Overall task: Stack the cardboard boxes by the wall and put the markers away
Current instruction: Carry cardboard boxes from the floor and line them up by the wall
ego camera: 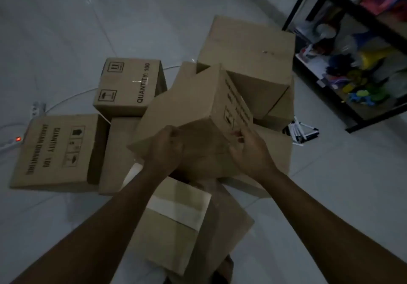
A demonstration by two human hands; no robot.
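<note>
I hold a tilted cardboard box (193, 111) in the air over a heap of boxes. My left hand (164, 151) grips its near left corner and my right hand (248, 151) grips its near right edge. On the floor lie a printed box (130, 85) behind, another printed box (55, 151) at the left, a large plain box (248, 56) at the back right, and a taped box (180, 224) between my forearms. Several markers (301, 132) lie on the floor to the right of the heap.
A black shelf unit (352, 118) with toys and bags stands at the right. A power strip (18, 139) with a red light and a white cable (70, 98) lie on the tiled floor at the left.
</note>
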